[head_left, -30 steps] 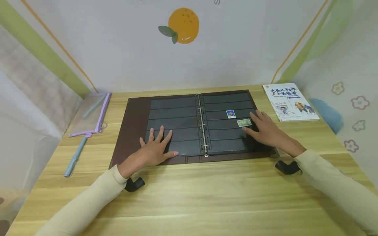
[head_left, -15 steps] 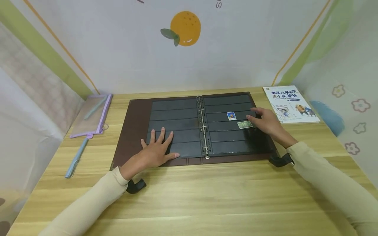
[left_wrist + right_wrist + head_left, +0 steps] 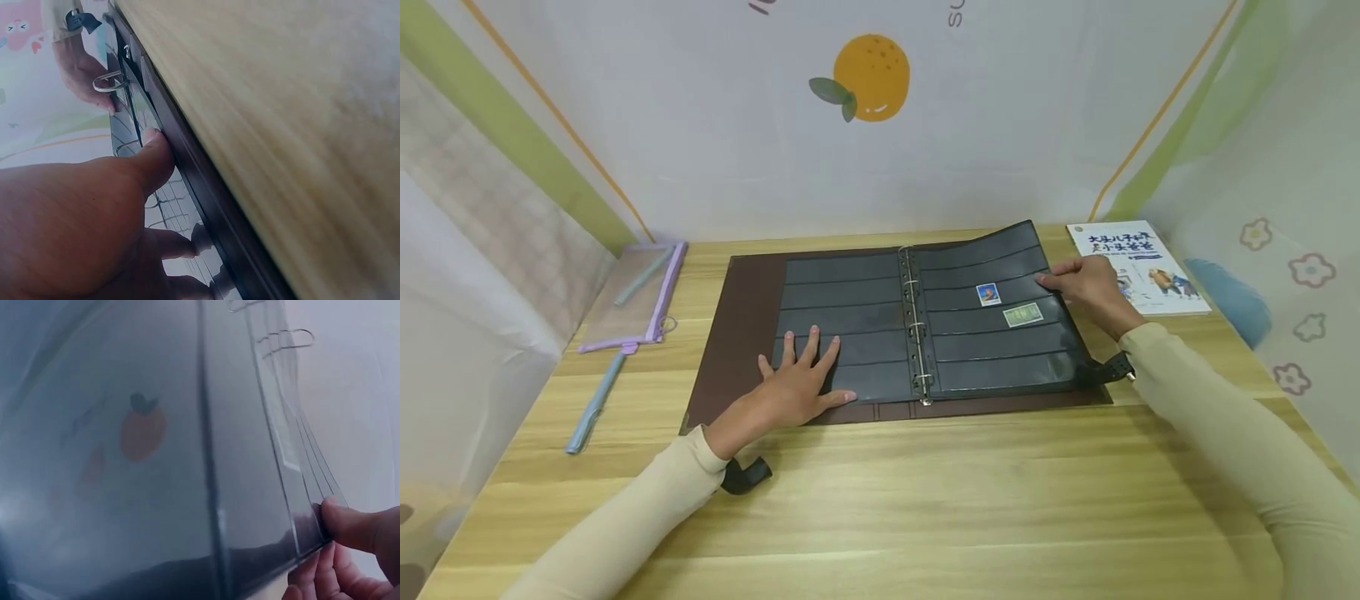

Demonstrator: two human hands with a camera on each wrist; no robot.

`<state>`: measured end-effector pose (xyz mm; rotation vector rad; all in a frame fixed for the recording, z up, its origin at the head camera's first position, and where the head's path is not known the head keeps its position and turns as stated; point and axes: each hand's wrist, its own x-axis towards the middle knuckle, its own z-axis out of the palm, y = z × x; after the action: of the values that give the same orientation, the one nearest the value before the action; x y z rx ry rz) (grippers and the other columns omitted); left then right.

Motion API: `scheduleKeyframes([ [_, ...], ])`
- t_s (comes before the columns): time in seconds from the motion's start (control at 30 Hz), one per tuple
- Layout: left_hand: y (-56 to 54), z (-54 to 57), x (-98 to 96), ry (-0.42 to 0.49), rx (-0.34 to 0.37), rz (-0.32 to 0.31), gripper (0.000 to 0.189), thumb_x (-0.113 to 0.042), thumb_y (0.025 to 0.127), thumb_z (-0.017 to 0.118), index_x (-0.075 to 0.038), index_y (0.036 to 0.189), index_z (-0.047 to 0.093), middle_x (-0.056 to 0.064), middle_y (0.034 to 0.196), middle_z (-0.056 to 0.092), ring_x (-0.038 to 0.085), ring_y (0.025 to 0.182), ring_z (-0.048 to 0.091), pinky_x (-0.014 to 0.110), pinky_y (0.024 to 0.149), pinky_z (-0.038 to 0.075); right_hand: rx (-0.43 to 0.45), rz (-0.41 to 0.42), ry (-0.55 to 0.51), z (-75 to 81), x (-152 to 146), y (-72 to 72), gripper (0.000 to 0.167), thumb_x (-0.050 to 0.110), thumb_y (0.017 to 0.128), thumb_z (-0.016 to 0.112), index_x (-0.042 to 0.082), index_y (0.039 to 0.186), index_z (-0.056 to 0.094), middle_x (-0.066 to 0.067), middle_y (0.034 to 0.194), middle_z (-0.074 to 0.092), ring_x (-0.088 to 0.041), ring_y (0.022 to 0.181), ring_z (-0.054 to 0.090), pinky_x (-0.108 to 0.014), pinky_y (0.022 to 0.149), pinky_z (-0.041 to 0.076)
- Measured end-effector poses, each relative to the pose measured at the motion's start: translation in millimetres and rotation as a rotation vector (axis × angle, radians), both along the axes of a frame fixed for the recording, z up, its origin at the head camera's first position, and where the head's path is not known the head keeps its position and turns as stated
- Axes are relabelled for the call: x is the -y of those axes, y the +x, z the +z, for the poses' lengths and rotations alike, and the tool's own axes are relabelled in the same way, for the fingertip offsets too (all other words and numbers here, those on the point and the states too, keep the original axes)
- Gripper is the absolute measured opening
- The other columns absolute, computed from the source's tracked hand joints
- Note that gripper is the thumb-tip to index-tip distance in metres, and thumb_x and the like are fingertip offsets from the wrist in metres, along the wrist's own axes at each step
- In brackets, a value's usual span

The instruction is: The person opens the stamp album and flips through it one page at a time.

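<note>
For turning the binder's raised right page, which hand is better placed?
Probably the right hand: it pinches the outer edge of the raised page, while the left hand rests spread on the opposite page.

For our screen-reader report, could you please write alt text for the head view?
The right hand pinches the raised edge of a black page with two stamps in an open album; the left hand lies spread on the facing page.

At lower right, the right hand (image 3: 361, 534) pinches the edge of a glossy page (image 3: 169, 506). An orange reflection (image 3: 142, 433) shows left of centre; rings (image 3: 297, 347) stand at upper right.
</note>
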<state>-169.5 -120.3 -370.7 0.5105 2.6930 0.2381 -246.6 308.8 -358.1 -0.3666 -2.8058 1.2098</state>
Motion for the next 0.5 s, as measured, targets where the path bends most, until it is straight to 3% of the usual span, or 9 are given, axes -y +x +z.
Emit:
scheduleKeyframes([
  [0.07, 0.3, -0.1, 0.5, 0.003, -0.001, -0.001, 0.088, -0.058, 0.1, 0.052, -0.016, 0.164, 0.01, 0.022, 0.169, -0.005, 0.056, 0.151, -0.008, 0.085, 0.108, 0.006, -0.031, -0.008, 0.036, 0.1, -0.4, -0.2, 0.043, 0.034, 0.09, 0.077, -0.006, 0.104, 0.071, 0.002, 0.084, 0.066, -0.014, 0.078, 0.05, -0.029, 0.064, 0.039],
  [0.17, 0.0, 0.0, 0.9, 0.005, -0.007, 0.0, 0.088, -0.058, 0.1, 0.052, -0.016, 0.164, 0.01, 0.022, 0.169, -0.005, 0.056, 0.151, -0.008, 0.085, 0.107, 0.006, -0.122, -0.01, 0.13, 1.0, 1.4, 1.9, 0.039, 0.03, 0.088, 0.079, -0.007, 0.099, 0.073, -0.011, 0.081, 0.072, -0.014, 0.07, 0.054, -0.028, 0.059, 0.039],
  [0.3, -1.1, -1.2, 1.7, 0.008, -0.015, 0.0, 0.088, -0.058, 0.1, 0.051, -0.015, 0.164, 0.01, 0.023, 0.169, -0.004, 0.056, 0.151, -0.008, 0.086, 0.107, 0.006, -0.256, -0.009, 0.262, 1.4, 7.0, 5.9, 0.031, 0.024, 0.087, 0.08, -0.006, 0.093, 0.075, -0.025, 0.09, 0.075, -0.023, 0.066, 0.062, -0.03, 0.054, 0.038],
  [0.43, -1.6, -2.6, 2.4, 0.008, -0.021, -0.002, 0.088, -0.058, 0.1, 0.051, -0.015, 0.164, 0.01, 0.022, 0.169, -0.004, 0.057, 0.151, -0.008, 0.086, 0.107, 0.006, -0.328, -0.001, 0.291, 0.5, 10.0, 9.0, 0.027, 0.021, 0.089, 0.078, -0.005, 0.096, 0.075, -0.028, 0.099, 0.074, -0.035, 0.072, 0.062, -0.033, 0.055, 0.035],
  [0.5, -1.5, -3.1, 2.7, 0.008, -0.02, 0.0, 0.088, -0.058, 0.1, 0.052, -0.016, 0.164, 0.01, 0.022, 0.169, -0.004, 0.056, 0.151, -0.008, 0.086, 0.107, 0.006, -0.323, 0.011, 0.246, 1.3, 9.1, 9.7, 0.028, 0.022, 0.092, 0.075, -0.005, 0.099, 0.073, -0.025, 0.103, 0.075, -0.03, 0.077, 0.062, -0.031, 0.059, 0.037],
])
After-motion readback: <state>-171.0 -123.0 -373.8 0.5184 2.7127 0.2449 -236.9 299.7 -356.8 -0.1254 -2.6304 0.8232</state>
